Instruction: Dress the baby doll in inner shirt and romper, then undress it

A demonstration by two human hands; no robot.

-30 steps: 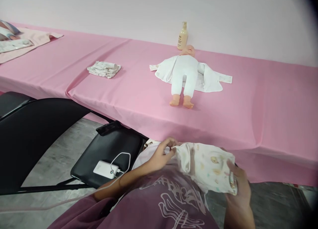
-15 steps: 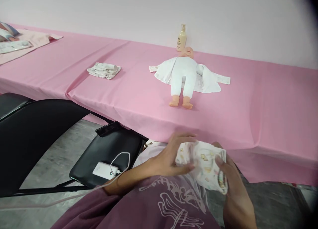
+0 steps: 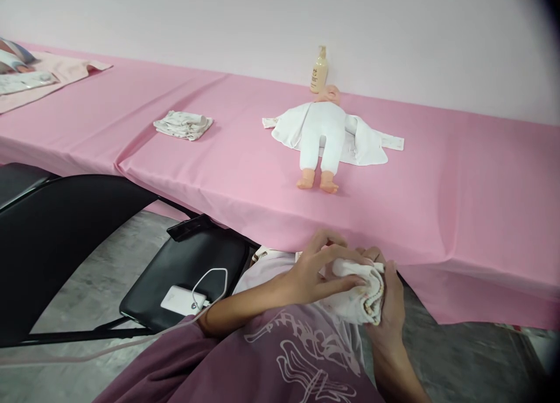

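Note:
Between my hands, just in front of the table's near edge, is a small white baby garment (image 3: 350,307) with a coloured print, rolled or folded into a thick bundle. My left hand (image 3: 317,272) closes over it from the left, thumb and fingers pressed on its top. From the right, my right hand (image 3: 391,301) wraps round the bundle's other side. Its exact cut is hidden by the folds. Beyond, a baby doll (image 3: 322,132) in white lies on its back, feet toward me, on an opened white baby shirt (image 3: 367,146) with sleeves spread.
A pump bottle (image 3: 319,73) stands behind the doll's head on the pink-covered table (image 3: 245,175). Folded printed clothes (image 3: 184,125) lie to the left, a pale towel (image 3: 72,67) farther left. Beside me, a black chair (image 3: 184,280) bears a white power bank (image 3: 182,300) with a cable.
The garment has been folded or rolled into a tighter bundle. My left hand has moved right onto it, and my right hand has shifted slightly left.

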